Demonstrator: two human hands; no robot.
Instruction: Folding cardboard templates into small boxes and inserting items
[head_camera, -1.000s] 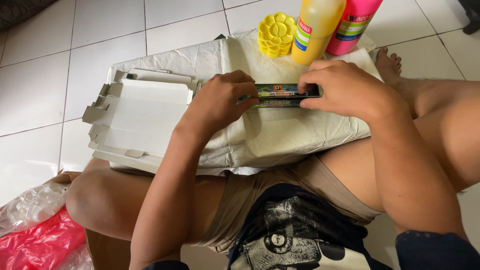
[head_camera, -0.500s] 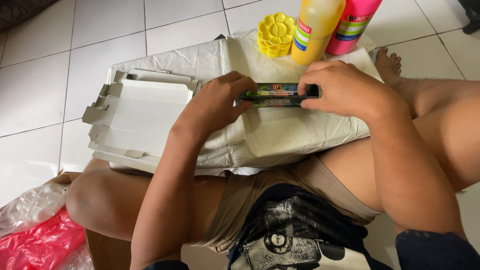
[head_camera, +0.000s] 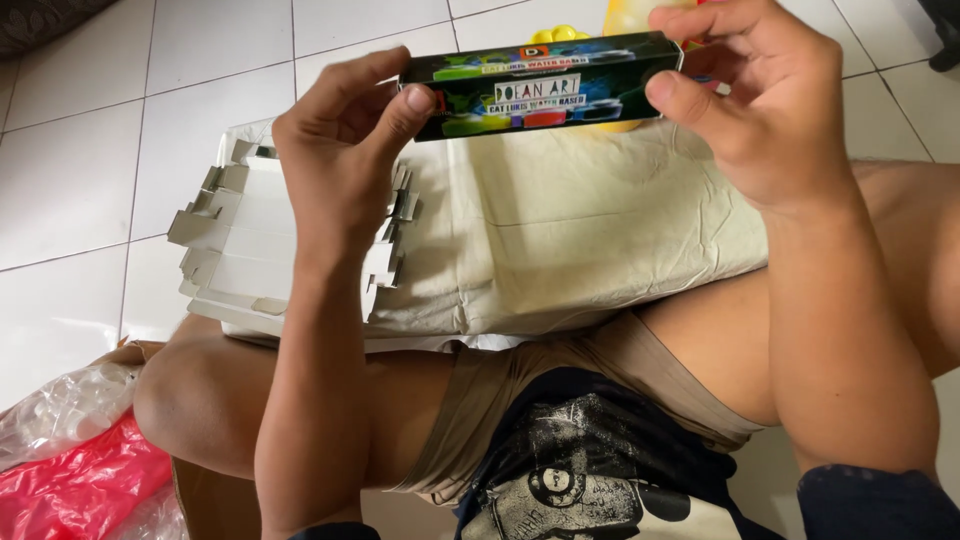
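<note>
A long dark box (head_camera: 540, 85) is being pinched at both ends by the left hand (head_camera: 345, 150) and right hand (head_camera: 770, 110). A yellow thing (head_camera: 560, 35) is being mostly hidden behind it.

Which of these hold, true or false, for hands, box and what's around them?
1. Both hands grip one long dark box by its ends. True: left hand, right hand.
2. The box lies flat on the cloth. False: it is held up above the pale cloth.
3. A flattened white carton lies under the left forearm. True.
4. The red plastic bag sits beside the right hand. False: the red bag is at lower left, by the left knee.
</note>
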